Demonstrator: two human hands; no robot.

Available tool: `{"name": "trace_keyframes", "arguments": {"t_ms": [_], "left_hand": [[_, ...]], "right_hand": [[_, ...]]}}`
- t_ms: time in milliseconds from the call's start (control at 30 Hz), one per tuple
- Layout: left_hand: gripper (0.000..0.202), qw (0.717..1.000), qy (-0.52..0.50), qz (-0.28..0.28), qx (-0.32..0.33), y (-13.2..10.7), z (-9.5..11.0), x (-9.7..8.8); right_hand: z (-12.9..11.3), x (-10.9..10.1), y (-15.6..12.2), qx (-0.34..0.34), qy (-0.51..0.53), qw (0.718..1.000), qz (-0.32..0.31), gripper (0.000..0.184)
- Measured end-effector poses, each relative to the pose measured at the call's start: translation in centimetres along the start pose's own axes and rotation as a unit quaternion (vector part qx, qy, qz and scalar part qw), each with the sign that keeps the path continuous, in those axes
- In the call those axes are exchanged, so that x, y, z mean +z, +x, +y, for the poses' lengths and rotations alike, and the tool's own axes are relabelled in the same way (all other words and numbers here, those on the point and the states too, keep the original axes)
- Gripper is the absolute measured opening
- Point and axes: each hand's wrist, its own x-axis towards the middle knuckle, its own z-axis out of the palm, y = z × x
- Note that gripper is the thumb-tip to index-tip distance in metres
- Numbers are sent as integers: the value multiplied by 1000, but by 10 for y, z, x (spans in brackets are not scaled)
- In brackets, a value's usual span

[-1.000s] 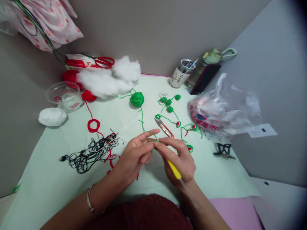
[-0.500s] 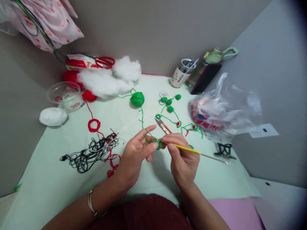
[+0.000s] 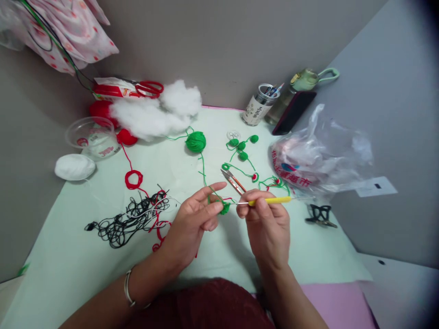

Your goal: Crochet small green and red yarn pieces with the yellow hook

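Note:
Between thumb and fingers, my left hand (image 3: 199, 214) pinches a small green crochet piece (image 3: 224, 209). Green yarn passes over its raised index finger and runs back to the green yarn ball (image 3: 195, 142). My right hand (image 3: 267, 224) grips a crochet hook (image 3: 270, 200) by its yellow handle, level, with the metal tip pointing left at the green piece. Whether the tip sits inside a stitch is too small to tell. Just beyond my hands lie thread snips (image 3: 233, 181). Small green crocheted balls (image 3: 243, 156) and a red-and-green piece (image 3: 254, 177) rest behind them.
Tangled black cord (image 3: 120, 226) and red yarn (image 3: 133, 180) lie on the left. White stuffing (image 3: 147, 119), red-handled scissors (image 3: 150, 89) and a clear plastic tub (image 3: 91, 137) are at the back left. A pen can (image 3: 256, 109), phone (image 3: 294, 113), plastic bag (image 3: 318, 157) and black clip (image 3: 320, 214) stand or lie right.
My right hand has turned and shifted slightly right, bringing the hook from a downward slant to nearly level. More of its metal shaft shows beside the green piece. My left hand stays nearly still.

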Motion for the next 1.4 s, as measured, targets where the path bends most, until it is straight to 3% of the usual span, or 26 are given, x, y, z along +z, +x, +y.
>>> {"name": "trace_keyframes", "arguments": {"t_ms": [67, 133, 233, 267, 367, 433, 533, 633, 733, 800, 900, 1033, 1267, 1400], "left_hand": [[49, 997, 46, 33, 53, 0, -5, 1], [57, 995, 61, 41, 67, -1, -9, 2], [53, 1000, 9, 0, 0, -2, -8, 1], [49, 999, -17, -13, -27, -1, -6, 0], [36, 995, -74, -26, -69, 1, 2, -3], [31, 995, -74, -15, -59, 2, 5, -4], [36, 1000, -24, 8, -12, 3, 0, -2], [53, 999, 21, 20, 37, 3, -10, 0], [63, 998, 26, 20, 44, 3, -16, 1], [57, 999, 18, 15, 25, 3, -15, 1], [43, 1000, -10, -1, -6, 3, -7, 1], [46, 998, -44, -24, -25, 2, 1, 1], [38, 996, -56, -43, -45, 3, 4, -3], [32, 998, -41, -32, -39, 3, 4, 0]], "right_hand": [[1, 1, -5, -50, -79, 995, -24, 17], [4, 1, -11, -143, -206, 966, -54, 21], [7, -1, -16, -268, -330, 902, -72, 35], [8, -3, -16, -270, -327, 903, -60, 36], [6, -4, -9, -173, -196, 965, -11, 26], [3, -4, -3, -89, -83, 993, 9, 20], [3, 1, 0, -31, -10, 999, 16, 18], [6, 6, -6, -82, -127, 988, -11, 17], [8, 10, -14, -223, -303, 926, -41, 25], [7, 11, -16, -274, -332, 902, -30, 32], [5, 9, -13, -213, -248, 945, -17, 31], [7, 1, -5, -91, -93, 991, -38, 20], [5, 0, 0, 33, 49, 998, -38, 13], [1, 2, 3, 68, 89, 993, -23, 15]]}}
